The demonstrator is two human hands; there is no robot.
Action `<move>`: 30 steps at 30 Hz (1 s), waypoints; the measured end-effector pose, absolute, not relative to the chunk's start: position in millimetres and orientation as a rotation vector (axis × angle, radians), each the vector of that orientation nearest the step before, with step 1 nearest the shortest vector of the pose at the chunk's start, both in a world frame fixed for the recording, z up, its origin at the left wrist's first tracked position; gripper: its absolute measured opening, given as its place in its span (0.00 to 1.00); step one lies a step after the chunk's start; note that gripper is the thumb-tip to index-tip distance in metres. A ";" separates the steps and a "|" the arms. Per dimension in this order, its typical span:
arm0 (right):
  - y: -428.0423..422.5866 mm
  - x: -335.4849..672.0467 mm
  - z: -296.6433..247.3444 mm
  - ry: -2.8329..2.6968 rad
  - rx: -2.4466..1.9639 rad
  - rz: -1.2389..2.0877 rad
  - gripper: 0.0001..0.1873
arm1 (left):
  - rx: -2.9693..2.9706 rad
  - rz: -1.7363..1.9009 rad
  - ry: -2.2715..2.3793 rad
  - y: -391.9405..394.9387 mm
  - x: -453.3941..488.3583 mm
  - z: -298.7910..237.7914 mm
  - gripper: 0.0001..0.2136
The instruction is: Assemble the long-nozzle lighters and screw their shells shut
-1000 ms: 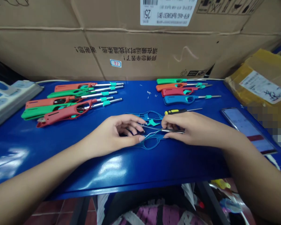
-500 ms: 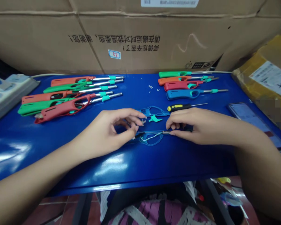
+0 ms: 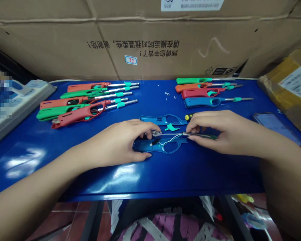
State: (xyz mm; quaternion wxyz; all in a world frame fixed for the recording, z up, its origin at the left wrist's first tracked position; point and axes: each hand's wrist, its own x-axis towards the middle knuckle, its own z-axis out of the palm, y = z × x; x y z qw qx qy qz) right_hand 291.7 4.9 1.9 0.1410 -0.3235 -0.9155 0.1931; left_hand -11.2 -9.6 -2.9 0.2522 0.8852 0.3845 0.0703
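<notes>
My right hand (image 3: 203,129) pinches the metal barrel (image 3: 184,133) of a taken-apart lighter between thumb and fingers; most of the barrel is hidden by the hand. White wires (image 3: 175,137) run from it to a small black part (image 3: 155,142) over the lower blue casing half (image 3: 145,144). My left hand (image 3: 137,139) straddles that half, thumb apart from the fingers at its near edge. The left fingertips are at a small metal fitting (image 3: 157,133), with a thin tube reaching toward the barrel. Behind lie a green trigger (image 3: 171,127) and the other blue casing half (image 3: 150,119).
Several lighters (image 3: 82,112) lie at the left and several more (image 3: 203,102) at the back right. A screwdriver (image 3: 188,117) is partly behind my right hand. A phone (image 3: 268,118), a power strip (image 3: 43,87) and cardboard boxes (image 3: 145,36) border the blue table (image 3: 165,177).
My left thumb has moved down and away from its fingers, uncovering more of the lower casing half. The barrel and wires in my right hand now sit higher, off the casing's end.
</notes>
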 end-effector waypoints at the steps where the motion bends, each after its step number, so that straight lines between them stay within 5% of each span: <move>1: 4.8 292.1 2.8 -2.634 -0.923 0.536 0.04 | 2.403 0.179 1.052 -9.5 -11.5 -2.9 0.26; 23: 5.9 288.2 2.4 -2.780 -1.080 0.680 0.05 | 2.493 0.373 1.171 -0.4 -12.9 -11.1 0.21; 30: 21.1 289.7 -12.3 -2.621 -1.125 0.097 0.09 | 2.495 0.422 1.169 4.3 -15.5 -17.5 0.19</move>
